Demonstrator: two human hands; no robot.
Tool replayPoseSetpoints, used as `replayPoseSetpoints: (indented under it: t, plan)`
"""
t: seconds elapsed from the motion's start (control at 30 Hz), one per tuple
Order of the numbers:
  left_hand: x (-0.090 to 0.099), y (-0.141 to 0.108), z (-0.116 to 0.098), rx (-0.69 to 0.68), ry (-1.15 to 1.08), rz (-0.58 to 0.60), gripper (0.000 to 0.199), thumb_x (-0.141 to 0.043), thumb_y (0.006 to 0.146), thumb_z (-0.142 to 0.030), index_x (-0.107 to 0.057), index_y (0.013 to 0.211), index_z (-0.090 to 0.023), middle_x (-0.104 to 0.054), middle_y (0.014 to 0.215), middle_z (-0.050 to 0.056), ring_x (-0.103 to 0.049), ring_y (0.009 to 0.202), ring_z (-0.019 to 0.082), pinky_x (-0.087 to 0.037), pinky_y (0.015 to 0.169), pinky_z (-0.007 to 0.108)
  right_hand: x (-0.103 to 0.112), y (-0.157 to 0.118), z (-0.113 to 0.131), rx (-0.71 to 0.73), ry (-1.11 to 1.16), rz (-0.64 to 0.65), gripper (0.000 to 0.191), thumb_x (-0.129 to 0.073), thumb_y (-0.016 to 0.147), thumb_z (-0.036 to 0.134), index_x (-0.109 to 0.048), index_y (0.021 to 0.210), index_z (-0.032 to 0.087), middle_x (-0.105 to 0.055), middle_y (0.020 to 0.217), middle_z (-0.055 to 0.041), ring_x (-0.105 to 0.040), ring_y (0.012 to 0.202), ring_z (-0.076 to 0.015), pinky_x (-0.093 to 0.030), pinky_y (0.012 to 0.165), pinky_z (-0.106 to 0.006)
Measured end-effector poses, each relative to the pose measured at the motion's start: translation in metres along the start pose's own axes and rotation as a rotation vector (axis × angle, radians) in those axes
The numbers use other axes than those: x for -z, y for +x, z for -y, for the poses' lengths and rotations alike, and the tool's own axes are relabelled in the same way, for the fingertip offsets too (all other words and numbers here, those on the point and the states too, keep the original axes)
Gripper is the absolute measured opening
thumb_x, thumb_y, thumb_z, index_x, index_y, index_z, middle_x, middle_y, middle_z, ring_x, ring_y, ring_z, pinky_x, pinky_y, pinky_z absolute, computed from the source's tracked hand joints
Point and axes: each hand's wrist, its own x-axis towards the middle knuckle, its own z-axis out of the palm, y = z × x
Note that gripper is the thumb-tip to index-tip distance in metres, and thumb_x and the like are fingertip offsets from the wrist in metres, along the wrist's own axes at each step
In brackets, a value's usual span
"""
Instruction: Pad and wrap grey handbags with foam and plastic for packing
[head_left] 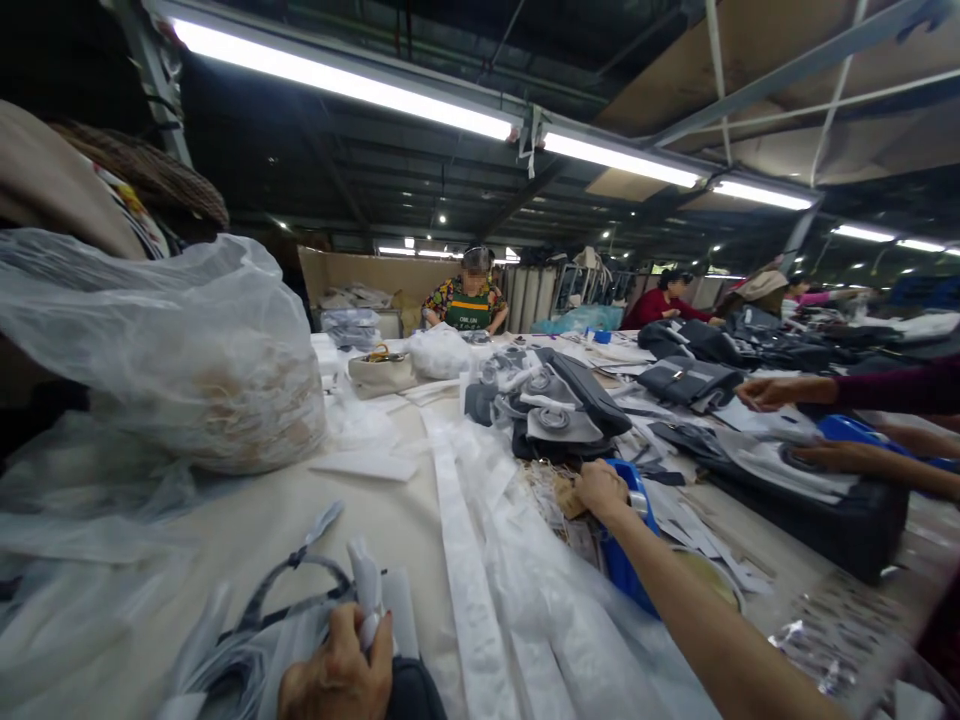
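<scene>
My left hand (341,665) is at the bottom, its thumb and fingers closed on a white wrapped strip (366,585). Under and beside it lies a dark bag (412,690), with a dark handle (289,575) and clear plastic tubing or wrap around it. My right hand (604,490) reaches out to the right of centre, fingers curled down at the edge of a blue basket (630,560). Brown card tags (568,495) with pale strings lie against its fingertips. What those fingers pinch, if anything, is hidden.
A large clear plastic bag (247,370) bulges at left. White wrapping sheets (517,570) run along the table. Grey and black bags (559,400) are piled ahead. At right, a co-worker's hands (780,392) are over a black bag (817,500). Other people sit farther back.
</scene>
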Motion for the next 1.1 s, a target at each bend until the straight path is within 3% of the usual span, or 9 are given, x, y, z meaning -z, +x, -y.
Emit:
replayPoseSetpoints:
  t: [0.2, 0.4, 0.47, 0.57, 0.67, 0.77, 0.93, 1.03, 1.1]
  plan:
    - [0.003, -0.002, -0.001, 0.005, -0.021, -0.003, 0.026, -0.039, 0.085, -0.025, -0.061, 0.096, -0.019, -0.066, 0.084, 0.009, -0.061, 0.064, 0.022, -0.042, 0.059, 0.034, 0.03, 0.01, 0.001, 0.019, 0.458, 0.146, 0.027, -0.054, 0.089, 0.034, -0.057, 0.108, 0.015, -0.061, 0.104, -0.0057, -0.061, 0.085, -0.016, -0.053, 0.073, -0.034]
    - [-0.003, -0.001, 0.003, 0.005, -0.057, -0.025, 0.025, -0.037, 0.087, -0.026, -0.06, 0.095, -0.02, -0.067, 0.085, 0.008, -0.061, 0.066, 0.023, -0.042, 0.061, 0.034, 0.058, -0.012, 0.01, 0.074, 0.863, 0.284, 0.025, -0.05, 0.091, 0.037, -0.057, 0.097, 0.014, -0.059, 0.081, 0.0002, -0.056, 0.063, -0.0096, -0.049, 0.059, -0.026]
    - [-0.003, 0.0, 0.005, 0.03, -0.089, -0.08, 0.026, -0.036, 0.088, -0.03, -0.058, 0.094, -0.017, -0.067, 0.081, 0.009, -0.062, 0.069, 0.024, -0.043, 0.066, 0.035, 0.062, -0.023, 0.016, 0.085, 0.954, 0.358, 0.025, -0.049, 0.091, 0.038, -0.056, 0.089, 0.014, -0.054, 0.071, 0.0035, -0.05, 0.054, -0.0073, -0.045, 0.053, -0.023]
    - [0.002, 0.0, 0.001, 0.032, -0.133, -0.258, 0.029, -0.039, 0.088, -0.034, -0.058, 0.097, -0.013, -0.067, 0.088, 0.013, -0.061, 0.085, 0.027, -0.043, 0.075, 0.038, 0.067, -0.041, 0.024, 0.1, 1.053, 0.475, 0.026, -0.048, 0.091, 0.037, -0.052, 0.077, 0.016, -0.045, 0.06, 0.0074, -0.038, 0.045, -0.0057, -0.038, 0.049, -0.021]
    - [0.014, -0.002, -0.019, -0.078, -0.302, -0.352, 0.025, -0.042, 0.087, -0.031, -0.061, 0.096, -0.016, -0.067, 0.095, 0.013, -0.058, 0.095, 0.029, -0.041, 0.083, 0.042, 0.07, -0.061, 0.03, 0.113, 1.121, 0.59, 0.021, -0.047, 0.088, 0.03, -0.046, 0.07, 0.018, -0.038, 0.056, 0.0086, -0.028, 0.041, -0.0055, -0.036, 0.05, -0.022]
    - [0.033, -0.004, -0.054, -0.166, -0.723, -0.193, 0.02, -0.046, 0.084, -0.027, -0.062, 0.092, -0.018, -0.066, 0.093, 0.009, -0.059, 0.091, 0.023, -0.043, 0.084, 0.036, 0.071, -0.081, 0.035, 0.12, 1.161, 0.698, 0.016, -0.049, 0.081, 0.027, -0.045, 0.067, 0.02, -0.033, 0.055, 0.0088, -0.021, 0.039, -0.0058, -0.036, 0.052, -0.022]
    - [0.058, 0.004, -0.111, -0.004, -1.292, 0.286, 0.043, -0.053, 0.076, -0.017, -0.051, 0.119, -0.016, -0.064, 0.091, 0.006, -0.058, 0.075, 0.015, -0.045, 0.064, 0.025, 0.062, -0.117, 0.044, 0.133, 1.236, 0.879, 0.014, -0.055, 0.074, 0.027, -0.046, 0.067, 0.02, -0.03, 0.053, 0.0096, -0.013, 0.039, -0.0042, -0.034, 0.05, -0.021]
    - [0.059, 0.01, -0.125, 0.038, -1.497, 0.424, 0.054, -0.054, 0.073, -0.014, -0.045, 0.126, -0.014, -0.062, 0.076, 0.001, -0.057, 0.066, 0.012, -0.043, 0.061, 0.023, 0.052, -0.135, 0.048, 0.143, 1.278, 0.993, 0.015, -0.062, 0.069, 0.027, -0.049, 0.068, 0.019, -0.032, 0.051, 0.01, -0.013, 0.038, -0.0028, -0.033, 0.047, -0.019]
    - [0.057, 0.01, -0.127, 0.03, -1.551, 0.462, 0.043, -0.054, 0.072, -0.015, -0.053, 0.115, -0.014, -0.063, 0.077, 0.001, -0.056, 0.062, 0.01, -0.042, 0.059, 0.022, 0.044, -0.144, 0.05, 0.152, 1.303, 1.056, 0.019, -0.066, 0.066, 0.028, -0.05, 0.068, 0.018, -0.035, 0.05, 0.01, -0.014, 0.037, -0.0019, -0.032, 0.045, -0.019]
